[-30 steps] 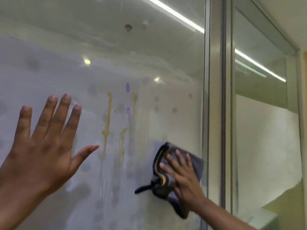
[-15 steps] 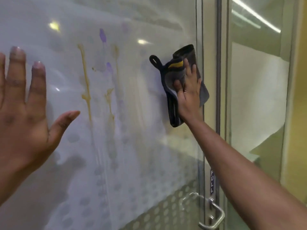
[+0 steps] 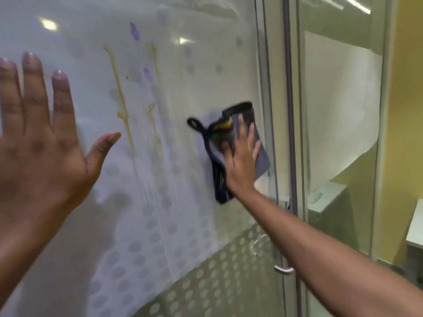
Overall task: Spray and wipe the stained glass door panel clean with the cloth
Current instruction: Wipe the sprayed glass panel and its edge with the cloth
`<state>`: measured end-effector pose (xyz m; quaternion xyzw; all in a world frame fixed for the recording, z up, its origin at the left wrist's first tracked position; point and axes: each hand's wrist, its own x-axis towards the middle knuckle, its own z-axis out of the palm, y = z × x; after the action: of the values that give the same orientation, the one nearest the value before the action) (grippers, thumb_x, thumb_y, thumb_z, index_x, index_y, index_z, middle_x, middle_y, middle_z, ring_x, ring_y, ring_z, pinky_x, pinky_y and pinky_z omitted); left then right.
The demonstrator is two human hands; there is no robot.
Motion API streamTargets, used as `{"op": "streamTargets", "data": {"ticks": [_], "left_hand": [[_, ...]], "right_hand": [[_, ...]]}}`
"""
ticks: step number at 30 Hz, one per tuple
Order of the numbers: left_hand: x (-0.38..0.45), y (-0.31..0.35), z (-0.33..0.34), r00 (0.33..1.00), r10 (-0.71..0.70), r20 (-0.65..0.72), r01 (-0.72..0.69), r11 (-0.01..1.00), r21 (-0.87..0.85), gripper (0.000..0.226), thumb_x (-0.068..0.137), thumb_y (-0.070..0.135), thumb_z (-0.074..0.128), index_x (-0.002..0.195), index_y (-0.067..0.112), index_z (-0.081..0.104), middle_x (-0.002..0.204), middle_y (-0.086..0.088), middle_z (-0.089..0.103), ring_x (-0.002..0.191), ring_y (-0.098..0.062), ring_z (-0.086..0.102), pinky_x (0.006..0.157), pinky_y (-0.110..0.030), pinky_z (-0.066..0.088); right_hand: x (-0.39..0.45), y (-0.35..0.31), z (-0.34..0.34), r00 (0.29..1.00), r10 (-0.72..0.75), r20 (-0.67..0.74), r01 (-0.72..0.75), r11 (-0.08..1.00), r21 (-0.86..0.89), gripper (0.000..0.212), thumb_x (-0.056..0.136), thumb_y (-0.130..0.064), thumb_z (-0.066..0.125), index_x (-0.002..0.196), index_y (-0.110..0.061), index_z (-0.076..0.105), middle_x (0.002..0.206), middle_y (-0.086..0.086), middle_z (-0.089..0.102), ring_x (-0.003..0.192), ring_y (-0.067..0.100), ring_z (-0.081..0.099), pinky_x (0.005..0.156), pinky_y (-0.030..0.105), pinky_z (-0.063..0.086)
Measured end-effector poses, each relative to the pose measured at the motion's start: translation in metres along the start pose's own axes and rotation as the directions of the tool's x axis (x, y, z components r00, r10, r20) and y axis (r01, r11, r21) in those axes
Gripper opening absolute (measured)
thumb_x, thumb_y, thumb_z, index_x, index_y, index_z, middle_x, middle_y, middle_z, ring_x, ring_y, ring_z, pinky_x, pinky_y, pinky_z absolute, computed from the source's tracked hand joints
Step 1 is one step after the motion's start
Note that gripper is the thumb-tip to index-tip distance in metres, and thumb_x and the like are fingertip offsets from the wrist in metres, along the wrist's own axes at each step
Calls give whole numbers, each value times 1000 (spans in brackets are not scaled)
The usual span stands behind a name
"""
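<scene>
Two hands meet the glass door (image 3: 206, 65): the left hand (image 3: 39, 143) lies flat, fingers spread, while the right hand (image 3: 242, 161), fingers straight, presses the cloth (image 3: 217, 156) lower than half a second ago, beside yellow stains (image 3: 121, 106).

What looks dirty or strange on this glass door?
Yellow drips and purple smears run down the glass, unwiped. The right hand presses the cloth beside the frame, apart from them.
</scene>
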<state>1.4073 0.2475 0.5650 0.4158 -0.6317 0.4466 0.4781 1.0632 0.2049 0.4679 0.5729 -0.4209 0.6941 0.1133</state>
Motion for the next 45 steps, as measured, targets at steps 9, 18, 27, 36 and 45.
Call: {"op": "streamTargets", "data": {"ticks": [9, 18, 27, 36, 45], "left_hand": [[-1, 38, -45, 996, 68, 51, -77, 976, 203, 97, 110, 75, 29, 177, 14, -5, 185, -23, -1, 171, -48, 0, 129, -84, 9], [-2, 54, -62, 991, 70, 110, -104, 930, 353, 99, 108, 75, 12, 175, 4, 0, 184, -26, -5, 172, -46, -2, 133, -71, -5], [-1, 53, -64, 992, 90, 93, -114, 949, 294, 94, 112, 70, 21, 175, 3, 0, 184, -27, -5, 172, -46, -3, 134, -72, -1], [-1, 55, -66, 993, 91, 77, -107, 963, 246, 98, 108, 72, 18, 176, 3, 3, 185, -25, -5, 172, -43, -7, 134, -65, -15], [0, 59, -69, 993, 68, 99, -94, 953, 288, 97, 108, 71, 13, 175, 1, -1, 184, -26, -9, 173, -44, -5, 134, -68, -10]], "right_hand": [[-10, -36, 17, 997, 17, -74, -10, 996, 91, 72, 109, -30, 43, 157, -66, 4, 176, -13, 19, 166, 20, 0, 131, 55, -7], [-109, 35, -7, 995, 47, 93, -50, 998, 28, 59, 109, -42, 44, 162, -21, 26, 172, -8, 16, 164, 22, 6, 133, 47, -5], [-76, -18, 25, 782, 592, -196, -560, 805, 197, 66, 109, -59, 34, 167, -30, 19, 175, -18, 13, 165, 23, 2, 132, 45, -5], [-133, 32, -1, 984, 178, 28, -180, 977, 119, 69, 104, -5, 60, 163, -31, 35, 171, -2, 35, 162, 32, 22, 133, 53, 9], [-149, -44, 43, 806, 527, -267, -467, 845, 259, 55, 110, -40, 48, 158, -53, 24, 174, -16, 23, 164, 15, 12, 127, 39, 14]]}}
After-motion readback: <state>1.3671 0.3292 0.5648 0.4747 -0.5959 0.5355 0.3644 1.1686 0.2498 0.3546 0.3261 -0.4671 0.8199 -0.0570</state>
